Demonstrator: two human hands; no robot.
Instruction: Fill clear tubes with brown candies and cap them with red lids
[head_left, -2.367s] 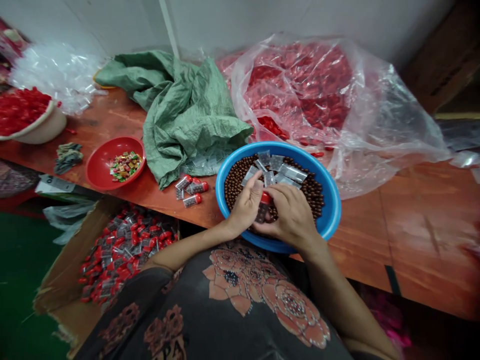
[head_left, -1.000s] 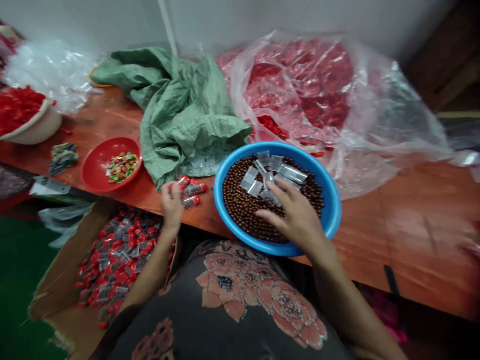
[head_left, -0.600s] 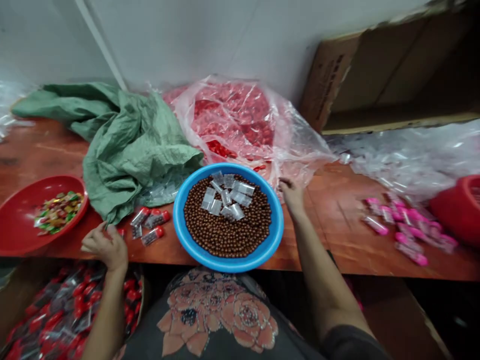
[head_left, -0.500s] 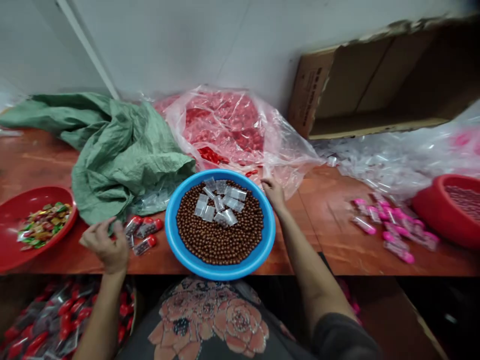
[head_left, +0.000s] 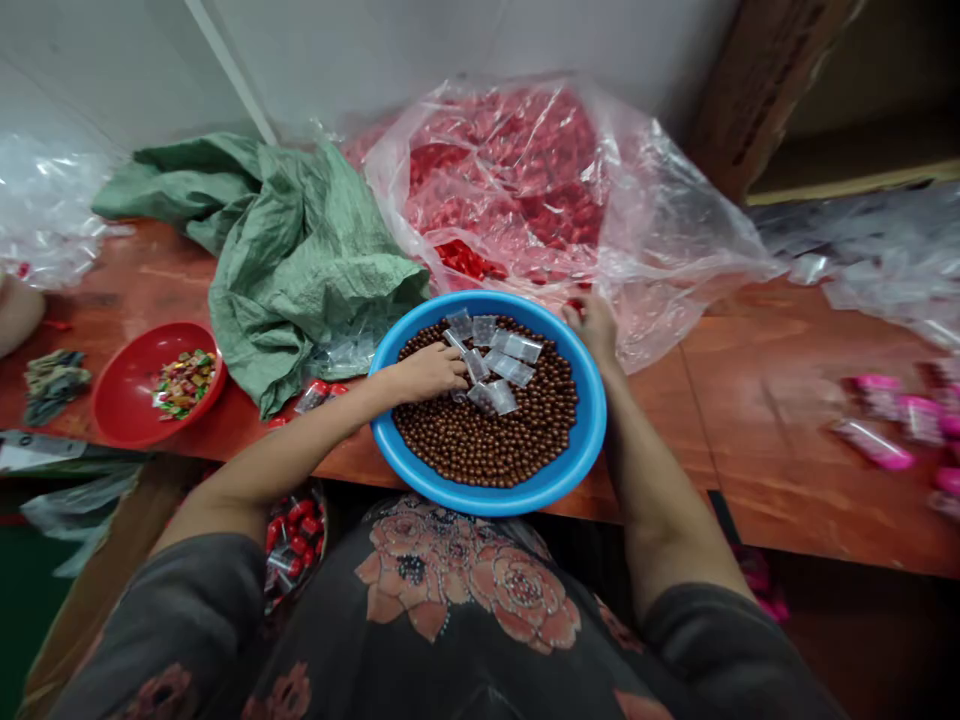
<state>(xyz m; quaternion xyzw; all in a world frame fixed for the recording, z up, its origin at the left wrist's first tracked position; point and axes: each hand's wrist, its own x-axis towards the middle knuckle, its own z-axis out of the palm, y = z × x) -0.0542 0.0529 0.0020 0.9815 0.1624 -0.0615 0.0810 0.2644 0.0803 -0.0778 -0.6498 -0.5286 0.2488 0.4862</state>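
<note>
A blue basin (head_left: 384,440) holds brown chocolate-like balls (head_left: 480,450) with several clear plastic tubes (head_left: 510,368) lying on top. My left hand (head_left: 431,373) reaches into the basin from the left, its bent fingers closed at a tube among the pile; the fingertips are partly hidden. Just beyond the basin's right rim is my right hand (head_left: 596,325), fingers pinched on a small red cap. More red caps (head_left: 465,260) spill from the mouth of a clear plastic bag (head_left: 652,250) behind the basin.
A green woven sack (head_left: 300,260) lies left of the basin. Beside it stands a red bowl (head_left: 112,400) of wrapped candies. Filled red-capped tubes (head_left: 319,393) lie by the sack; more fill a container (head_left: 296,540) below. Pink-capped tubes (head_left: 877,445) lie at right, under a cardboard box (head_left: 757,100).
My left hand has moved right, from beside the red-capped tubes into the basin. My right hand has gone from the basin's rim to the red caps. The view has shifted left.
</note>
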